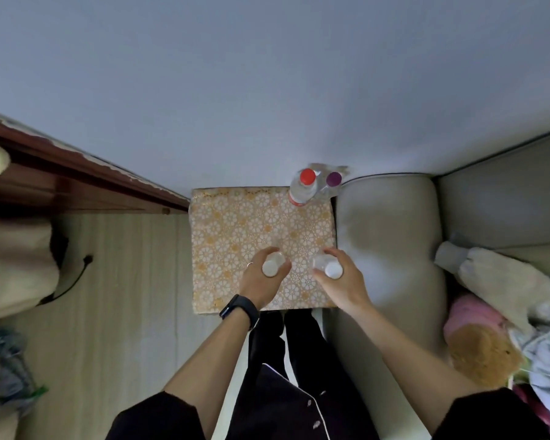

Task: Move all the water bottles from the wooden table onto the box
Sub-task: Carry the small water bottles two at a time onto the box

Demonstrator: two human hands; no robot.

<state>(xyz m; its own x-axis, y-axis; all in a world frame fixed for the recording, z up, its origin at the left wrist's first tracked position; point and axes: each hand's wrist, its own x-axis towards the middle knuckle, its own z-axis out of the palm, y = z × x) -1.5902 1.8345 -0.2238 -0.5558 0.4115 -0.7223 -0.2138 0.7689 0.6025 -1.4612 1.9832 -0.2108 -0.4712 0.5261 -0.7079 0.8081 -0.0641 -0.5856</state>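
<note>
From the head camera, looking straight down, you have a bottle in each hand over the near half of the box (235, 230), the one with the patterned top. This looks like the setting-down step, so lower both bottles upright and feel each base sit flat before you let go. From above I cannot tell whether the bases are touching the top yet. Keep the two apart, as they are now, so that neither knocks the other when your fingers come away. Stay clear of the near edge, and of the right edge beside the sofa (388, 236), where a tipped bottle would roll off. Release one hand at a time if either bottle feels unsteady.

Your left hand (261, 277) is curled round the left bottle (270, 267) just under its white cap, fingers wrapped about the neck, with a dark wristband (240, 309) at the wrist. Your right hand (340, 281) grips the right bottle (332, 269) the same way, its thumb and fingers closed around the top, near the right side of the box.

At the far right corner stands a red-capped bottle (304, 185), upright on the box. Touching it is a purple-capped bottle (332, 181); I cannot tell whether that one rests on the box or just behind it. The brown wooden edge (77, 176) at the left shows no bottles in this view.
</note>
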